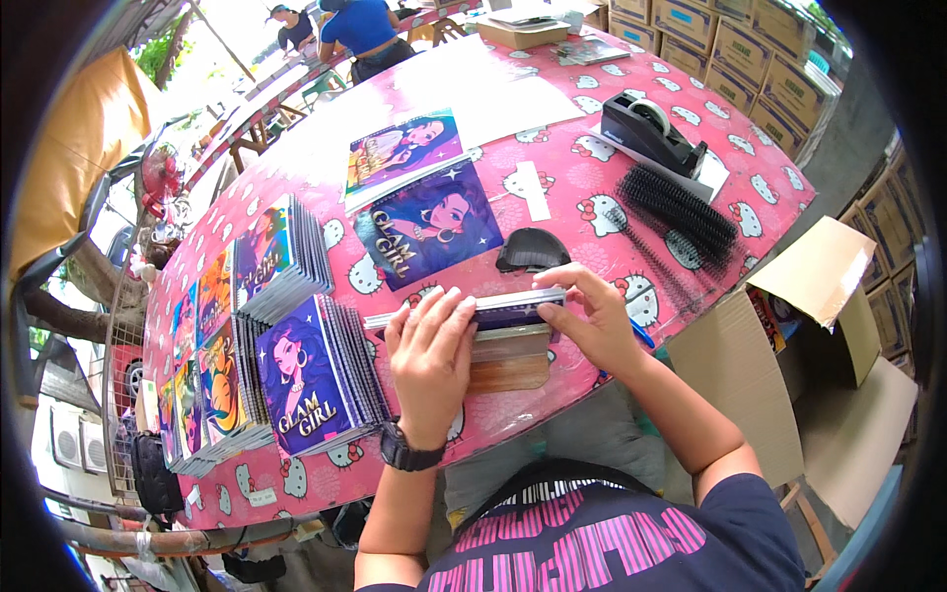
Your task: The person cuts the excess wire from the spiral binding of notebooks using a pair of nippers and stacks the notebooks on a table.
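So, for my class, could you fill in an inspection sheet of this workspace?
Surface: pink patterned table cover.
Job's things: purple-covered notebook, held edge-on; stacked spiral notebooks at left; two more notebooks lying beyond the hands.
Clutter: tape dispenser, black binding coils, white strip, black curved object of unclear kind.
Hands: left hand over the held notebook's left part, its thumb hidden; right hand gripping the right end between thumb and forefinger.
Cables: nothing seen on the table.
Surroundings: open cardboard box at right, stacked cartons, red fan, two people farther back.
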`<act>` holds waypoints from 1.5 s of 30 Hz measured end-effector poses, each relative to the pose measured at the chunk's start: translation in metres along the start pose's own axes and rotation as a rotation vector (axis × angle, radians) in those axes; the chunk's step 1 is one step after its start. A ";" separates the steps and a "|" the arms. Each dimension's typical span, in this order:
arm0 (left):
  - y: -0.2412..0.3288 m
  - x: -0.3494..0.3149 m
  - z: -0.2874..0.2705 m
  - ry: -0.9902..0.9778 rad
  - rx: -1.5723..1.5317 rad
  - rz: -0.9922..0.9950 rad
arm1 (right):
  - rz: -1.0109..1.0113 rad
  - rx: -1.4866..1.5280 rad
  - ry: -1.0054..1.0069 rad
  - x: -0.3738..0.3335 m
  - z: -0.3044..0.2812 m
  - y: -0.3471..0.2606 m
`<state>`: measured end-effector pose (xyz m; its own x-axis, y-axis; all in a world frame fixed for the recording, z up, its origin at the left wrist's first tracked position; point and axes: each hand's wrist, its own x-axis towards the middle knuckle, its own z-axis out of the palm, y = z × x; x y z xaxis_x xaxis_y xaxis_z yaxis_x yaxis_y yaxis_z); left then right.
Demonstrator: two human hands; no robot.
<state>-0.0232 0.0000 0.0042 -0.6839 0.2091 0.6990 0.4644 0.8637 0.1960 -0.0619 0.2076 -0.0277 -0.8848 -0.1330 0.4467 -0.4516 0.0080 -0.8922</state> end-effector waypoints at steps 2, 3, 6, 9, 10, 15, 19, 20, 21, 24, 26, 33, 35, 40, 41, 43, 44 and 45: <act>0.002 -0.013 0.001 0.006 -0.008 -0.019 | -0.135 -0.087 -0.059 0.002 -0.005 -0.006; 0.004 -0.018 0.002 0.029 -0.007 -0.006 | -0.196 -0.127 -0.087 0.004 -0.008 -0.007; 0.007 -0.037 0.002 0.030 -0.008 0.011 | -0.225 -0.194 -0.201 0.013 -0.014 -0.021; 0.007 -0.049 0.001 0.015 0.000 0.008 | -0.201 -0.226 -0.331 0.030 -0.012 -0.039; 0.007 -0.051 0.002 0.015 -0.005 0.005 | -0.210 -0.261 -0.374 0.035 -0.011 -0.041; 0.009 -0.057 0.004 0.027 0.009 -0.006 | -0.294 -0.457 -0.549 0.047 -0.002 -0.050; 0.010 -0.068 0.011 0.069 0.048 -0.017 | -0.237 -0.483 -0.587 0.046 0.000 -0.056; 0.012 -0.068 0.011 0.086 0.047 -0.033 | -0.239 -0.499 -0.581 0.045 0.000 -0.056; 0.014 -0.068 0.011 0.100 0.047 -0.046 | -0.241 -0.513 -0.572 0.043 0.001 -0.055; 0.017 -0.061 0.007 0.110 -0.015 -0.054 | -0.292 -0.522 -0.516 0.042 0.003 -0.055; 0.015 -0.052 0.004 0.096 -0.047 -0.051 | -0.058 -0.470 -0.493 0.044 0.003 -0.052; 0.018 -0.017 0.002 -0.037 0.079 -0.149 | 0.224 -0.334 -0.382 0.058 0.004 -0.026; 0.016 -0.014 0.004 -0.066 0.080 -0.172 | -0.104 -0.455 -0.289 0.054 0.011 -0.031; 0.014 -0.011 0.000 -0.073 0.043 -0.181 | -0.400 -0.799 -0.337 0.052 0.014 -0.046; 0.015 -0.011 0.000 -0.064 0.029 -0.187 | -0.418 -0.820 -0.346 0.052 0.017 -0.049; 0.015 -0.010 -0.001 -0.043 -0.001 -0.199 | -0.347 -0.860 -0.395 0.053 0.020 -0.055; 0.017 -0.009 -0.003 -0.028 -0.037 -0.210 | -0.312 -0.880 -0.419 0.053 0.020 -0.057; 0.018 -0.007 -0.007 -0.012 -0.070 -0.223 | -0.268 -0.869 -0.432 0.053 0.021 -0.059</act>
<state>-0.0061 0.0108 0.0073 -0.7805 0.0225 0.6248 0.3385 0.8554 0.3921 -0.0797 0.1792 0.0476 -0.7019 -0.5833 0.4089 -0.7096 0.6223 -0.3304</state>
